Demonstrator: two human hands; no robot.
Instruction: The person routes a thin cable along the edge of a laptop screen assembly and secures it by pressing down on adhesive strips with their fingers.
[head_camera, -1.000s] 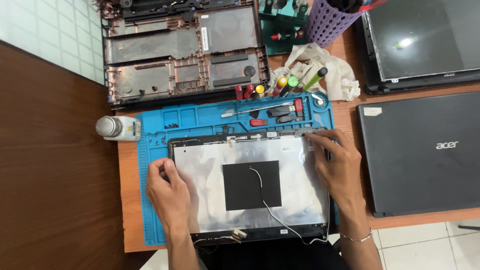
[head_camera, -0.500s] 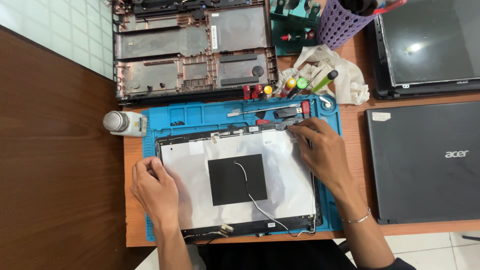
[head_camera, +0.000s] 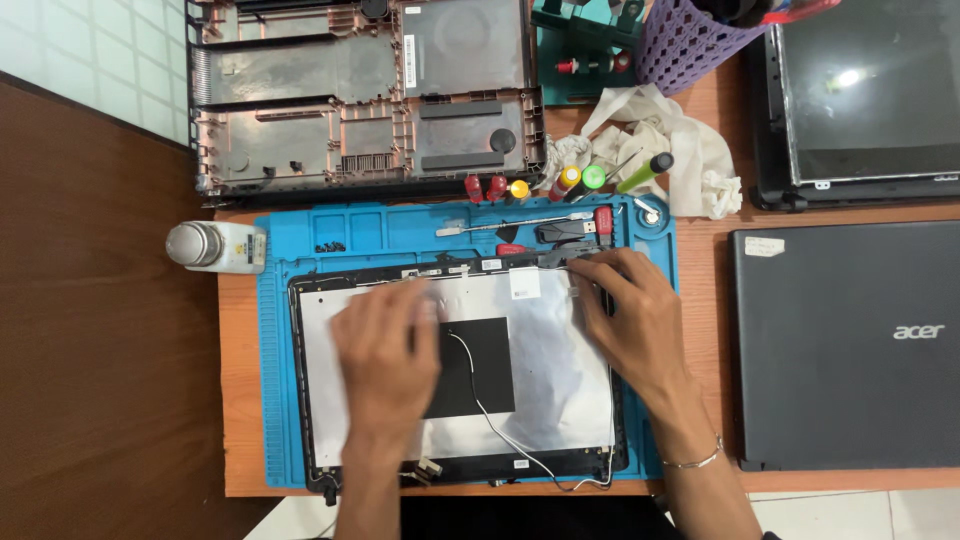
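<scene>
Your left hand (head_camera: 385, 355) lies flat, fingers released, on the silver foil-lined laptop lid panel (head_camera: 540, 330) atop the blue silicone mat (head_camera: 275, 400); your right hand (head_camera: 625, 320) fingers pinch its upper-right black bezel.

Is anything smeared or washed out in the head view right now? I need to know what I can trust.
Head view: the left hand is motion-blurred over the silver-backed laptop lid; the right hand at the lid's upper right corner is sharp. A bright lamp reflection glares on the dark screen panel at top right. Lighting elsewhere is even, shadows soft, and the blue mat is in focus.
</scene>
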